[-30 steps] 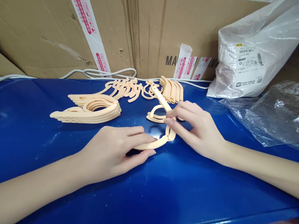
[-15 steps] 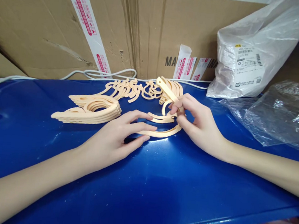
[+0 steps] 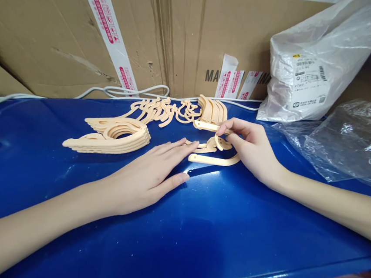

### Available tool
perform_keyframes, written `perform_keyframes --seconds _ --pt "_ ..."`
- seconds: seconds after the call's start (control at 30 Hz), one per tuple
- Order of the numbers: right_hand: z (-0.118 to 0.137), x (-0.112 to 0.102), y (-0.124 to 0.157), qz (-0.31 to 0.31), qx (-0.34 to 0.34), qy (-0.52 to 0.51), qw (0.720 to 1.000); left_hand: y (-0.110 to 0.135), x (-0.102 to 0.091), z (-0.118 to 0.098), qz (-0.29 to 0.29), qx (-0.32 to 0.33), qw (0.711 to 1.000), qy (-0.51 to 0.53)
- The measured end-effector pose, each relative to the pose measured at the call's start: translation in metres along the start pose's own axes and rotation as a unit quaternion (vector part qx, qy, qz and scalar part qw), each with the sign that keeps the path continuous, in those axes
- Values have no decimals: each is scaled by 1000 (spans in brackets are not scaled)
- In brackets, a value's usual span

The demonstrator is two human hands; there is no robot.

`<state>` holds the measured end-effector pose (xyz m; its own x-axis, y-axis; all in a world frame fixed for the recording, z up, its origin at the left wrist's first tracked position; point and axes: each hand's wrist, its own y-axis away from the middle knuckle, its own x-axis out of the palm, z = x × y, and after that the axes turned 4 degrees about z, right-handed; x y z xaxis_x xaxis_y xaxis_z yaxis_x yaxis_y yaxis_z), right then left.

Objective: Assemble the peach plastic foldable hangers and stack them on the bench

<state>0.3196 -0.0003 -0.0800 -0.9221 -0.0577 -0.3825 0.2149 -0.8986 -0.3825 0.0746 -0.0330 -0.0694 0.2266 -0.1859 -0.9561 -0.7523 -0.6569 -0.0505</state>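
Just right of centre, there's the beige hanger [image 3: 211, 160], its arms spread, pinched between thumb and fingers of the right hand [image 3: 258, 152]! Mid-frame, the left hand [image 3: 149, 172] lies stretched out flat, thumb apart, grasping nothing, fingertips right at the loose beige parts [image 3: 206, 149], contact too close to call. Left of centre, stacked hangers [image 3: 122, 147]; upper centre, hooks [image 3: 157, 108] beside curved arms [image 3: 213, 111], all on the blue table [image 3: 195, 245].
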Motion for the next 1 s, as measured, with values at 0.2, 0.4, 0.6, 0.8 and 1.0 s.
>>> perform_keyframes --seconds 0.2,0.4,0.6,0.8,1.0 --pt "-1 1 -1 -6 15 -29 999 -2 2 1 11 -10 1000 -27" --pt "-5 -1 -3 -17 13 -10 1000 -1 0 -1 -28 -21 997 -68" --pt "-9 -2 -5 -22 19 0 1000 1 1 -8 -93 -16 978 -185" --pt "-10 -2 -6 -16 17 -10 1000 2 2 -6 -86 2 982 -165" --pt "-10 -3 -6 -14 13 -1 1000 1 0 -1 -30 11 993 -116"
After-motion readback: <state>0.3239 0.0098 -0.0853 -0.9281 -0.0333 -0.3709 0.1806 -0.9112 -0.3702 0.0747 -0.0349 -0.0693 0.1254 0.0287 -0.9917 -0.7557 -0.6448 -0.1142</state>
